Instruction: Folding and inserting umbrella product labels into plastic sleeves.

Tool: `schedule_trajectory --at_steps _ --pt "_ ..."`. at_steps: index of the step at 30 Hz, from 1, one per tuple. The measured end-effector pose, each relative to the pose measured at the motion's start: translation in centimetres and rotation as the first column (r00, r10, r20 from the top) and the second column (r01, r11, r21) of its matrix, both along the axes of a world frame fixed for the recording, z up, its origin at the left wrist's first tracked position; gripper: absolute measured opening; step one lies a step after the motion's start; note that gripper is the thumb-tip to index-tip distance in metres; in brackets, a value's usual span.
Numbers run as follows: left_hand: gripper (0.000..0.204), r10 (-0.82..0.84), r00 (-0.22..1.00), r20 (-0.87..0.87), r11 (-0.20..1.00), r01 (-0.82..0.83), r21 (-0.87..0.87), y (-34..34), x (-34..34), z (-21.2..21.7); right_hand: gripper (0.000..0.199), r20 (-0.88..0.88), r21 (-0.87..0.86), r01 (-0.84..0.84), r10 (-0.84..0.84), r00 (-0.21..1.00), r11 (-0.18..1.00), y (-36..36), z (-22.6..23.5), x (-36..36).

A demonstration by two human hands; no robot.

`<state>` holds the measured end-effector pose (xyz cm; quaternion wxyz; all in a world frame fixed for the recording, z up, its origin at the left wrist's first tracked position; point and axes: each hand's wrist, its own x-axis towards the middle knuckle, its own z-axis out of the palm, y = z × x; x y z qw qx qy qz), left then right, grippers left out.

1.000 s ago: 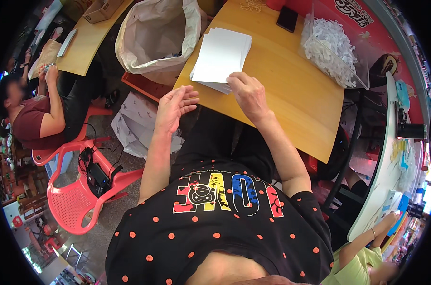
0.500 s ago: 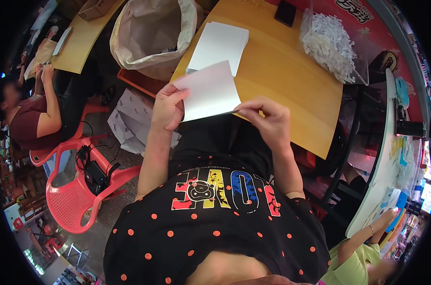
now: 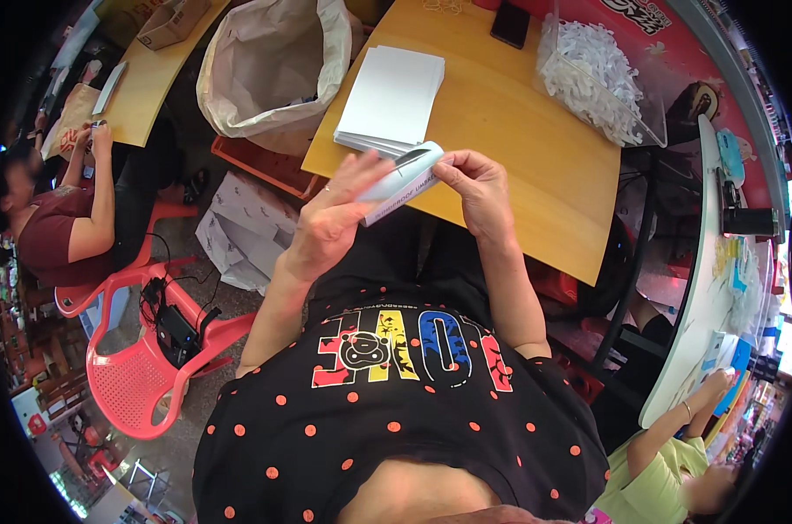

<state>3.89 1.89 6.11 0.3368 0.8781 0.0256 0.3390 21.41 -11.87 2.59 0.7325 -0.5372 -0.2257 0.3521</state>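
Note:
A thin card (image 3: 404,180) is bent over on itself between my hands, just off the near edge of the wooden table. It now shows a pale blue printed side with a dark streak and a light strip of lettering along its lower edge. My right hand (image 3: 477,188) pinches its right end between thumb and fingers. My left hand (image 3: 333,214) is around the left end, its thumb along the near side and its fingers, smeared by motion, over the far side. Just beyond lies a stack of white cards (image 3: 391,94), blank side up.
The wooden table (image 3: 518,166) bears a phone (image 3: 509,24) and a clear bin of white curled strips (image 3: 592,79). Left of it stand a large open sack (image 3: 273,122) and an orange crate (image 3: 269,166). A red chair (image 3: 138,389) holds a black device. Two other people sit left and right.
The card was a flat white sheet and is now bent over, its printed side showing. Both hands have come closer together, my left hand shifting right and my right hand left.

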Motion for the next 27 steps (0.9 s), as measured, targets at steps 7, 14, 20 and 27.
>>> schedule_trajectory --at_steps 7,14,20,27 --pt "0.022 -0.091 0.996 -0.017 0.128 -0.005 -0.992 -0.2 -1.4 -0.9 0.006 0.381 0.055 0.127 -0.138 0.914 0.990 -1.1 2.4 0.3" --pt "0.021 -0.201 0.980 -0.003 -0.026 -0.009 -1.000 -0.8 -0.5 -1.7 0.006 0.189 0.054 0.068 -0.077 0.979 0.996 -1.8 2.1 0.0" --pt "0.019 -0.137 0.991 0.002 0.051 0.009 -0.999 -1.8 0.0 -2.8 0.007 0.120 0.044 0.129 -0.134 0.984 0.991 -1.6 0.9 0.3" --pt "0.016 0.001 0.997 -0.077 0.212 -0.075 -0.974 -2.6 0.7 -2.9 0.008 0.120 0.026 0.115 -0.117 0.986 0.993 -1.0 0.4 0.3"
